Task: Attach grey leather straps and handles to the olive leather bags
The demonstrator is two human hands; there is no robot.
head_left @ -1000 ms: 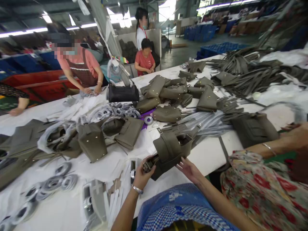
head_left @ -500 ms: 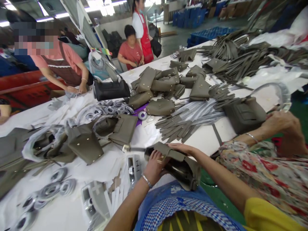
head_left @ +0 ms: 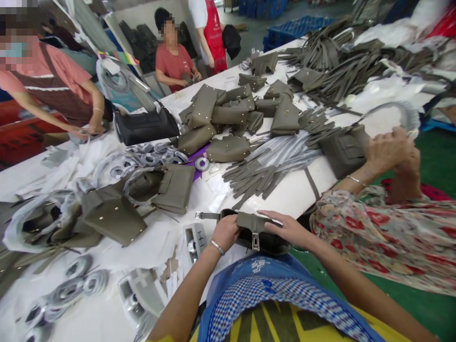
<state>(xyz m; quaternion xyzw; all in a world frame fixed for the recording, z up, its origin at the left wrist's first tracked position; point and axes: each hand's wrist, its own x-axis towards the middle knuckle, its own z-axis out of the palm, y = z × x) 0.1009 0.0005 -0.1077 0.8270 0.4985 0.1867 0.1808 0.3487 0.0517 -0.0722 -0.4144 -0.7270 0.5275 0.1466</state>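
Observation:
An olive-grey handbag sits at the table edge against my apron, its mouth facing up and partly open. A metal clasp hangs at the front of its flap, and a strap with a buckle sticks out to the left. My left hand is closed on the bag's left rim, fingertips hidden inside. Over the right side of the bag lies my right hand, fingers stretched and apart, touching the flap. Left of the bag stands a grey-white dispenser-like device.
Several olive bags are heaped mid-table, beside a bundle of straps. Wrapped coils lie at left near another grey device. At right, a co-worker's hands are over a bag. Other people stand across the table.
The handbag has turned to lie level, with its clasp now showing. My right hand has come from behind the bag onto its flap, fingers spread. The view has shifted slightly.

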